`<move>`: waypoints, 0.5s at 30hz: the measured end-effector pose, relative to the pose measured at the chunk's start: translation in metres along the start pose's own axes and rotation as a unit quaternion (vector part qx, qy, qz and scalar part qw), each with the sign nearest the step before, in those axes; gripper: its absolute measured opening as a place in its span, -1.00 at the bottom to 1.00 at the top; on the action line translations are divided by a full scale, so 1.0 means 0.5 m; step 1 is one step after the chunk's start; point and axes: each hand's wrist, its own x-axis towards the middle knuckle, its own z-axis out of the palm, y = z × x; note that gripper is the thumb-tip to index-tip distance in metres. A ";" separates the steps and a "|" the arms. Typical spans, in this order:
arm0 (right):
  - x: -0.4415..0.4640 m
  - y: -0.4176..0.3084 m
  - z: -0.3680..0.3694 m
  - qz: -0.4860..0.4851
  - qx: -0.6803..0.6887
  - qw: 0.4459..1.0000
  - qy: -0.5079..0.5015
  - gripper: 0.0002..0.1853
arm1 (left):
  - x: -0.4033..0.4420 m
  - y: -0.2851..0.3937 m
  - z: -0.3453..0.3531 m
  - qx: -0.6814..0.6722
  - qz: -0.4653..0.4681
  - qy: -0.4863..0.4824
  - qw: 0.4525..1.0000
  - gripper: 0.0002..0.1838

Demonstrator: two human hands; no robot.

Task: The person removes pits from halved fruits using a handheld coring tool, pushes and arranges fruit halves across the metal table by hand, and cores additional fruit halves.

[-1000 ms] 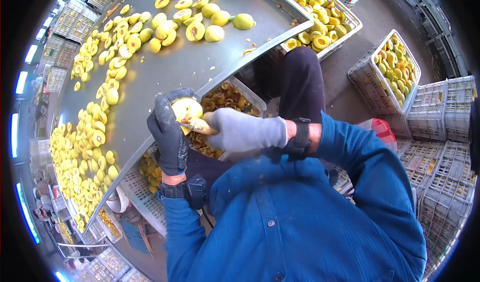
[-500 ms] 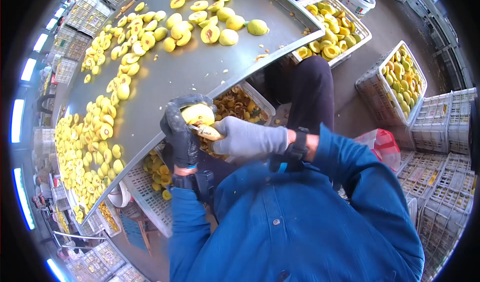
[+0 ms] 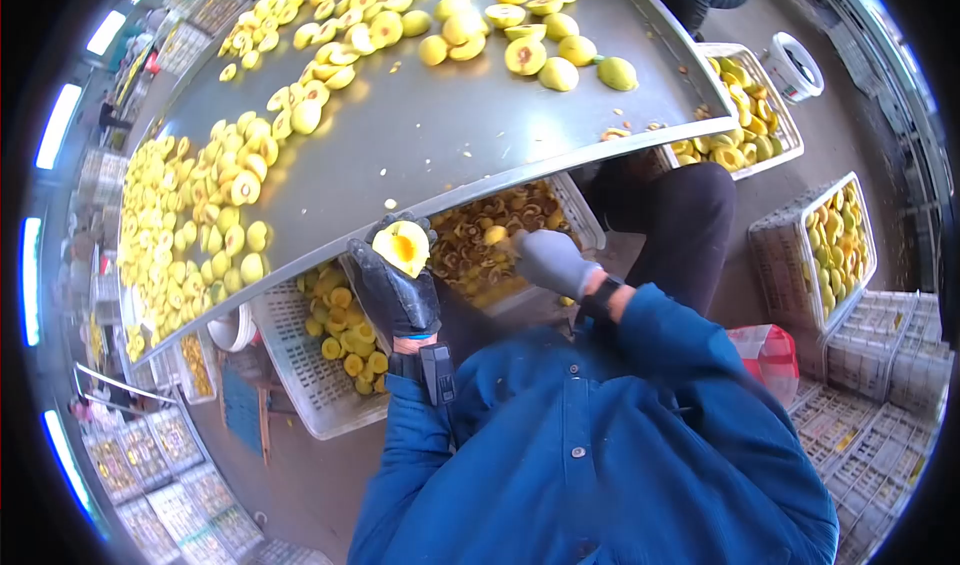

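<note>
My left hand (image 3: pixel 400 295) held a fruit half (image 3: pixel 403 249), left of frame centre; right hand (image 3: pixel 556 264) right of centre, couldn't tell its grip.

Head cam, 1 view, worn by person; faces fwd & steeply down from above chest. Type: v. wide, round field, black corners, straight edges bowed nr. rim. Close range: blue shirt (image 3: pixel 570 465), btm ctr., lge., seen from above, sleeves running up & away from lens. Mid range: L hand (image 3: pixel 403 295) & R hand (image 3: pixel 555 263), approx. ctr., abt. arm's reach; trousered knee (image 3: pixel 690 200) R of ctr. Beyond: metal table (image 3: pixel 450 115), top seen obliquely from above, nr. edge diag. across view, rising L to R. Far range: stacked crates (image 3: pixel 885 350), R margin, bent by lens; strip light (image 3: pixel 58 140), L rim.
</note>
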 end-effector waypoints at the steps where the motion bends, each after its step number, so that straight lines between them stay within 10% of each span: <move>1: -0.008 -0.010 0.000 0.016 0.014 1.000 0.008 -0.79 | -0.002 0.006 -0.007 0.025 0.020 0.016 0.999 -0.39; 4: -0.015 -0.078 -0.018 0.090 0.409 0.908 0.010 -0.74 | -0.002 0.013 -0.021 0.124 0.084 0.037 0.988 -0.35; 7: -0.023 -0.197 -0.150 0.213 0.678 0.694 -0.115 -0.70 | -0.007 0.033 -0.011 0.254 0.166 0.000 0.953 -0.37; 15: -0.034 -0.241 -0.186 0.170 0.855 0.449 -0.197 -0.68 | -0.033 0.105 0.036 0.384 0.382 -0.152 0.827 -0.56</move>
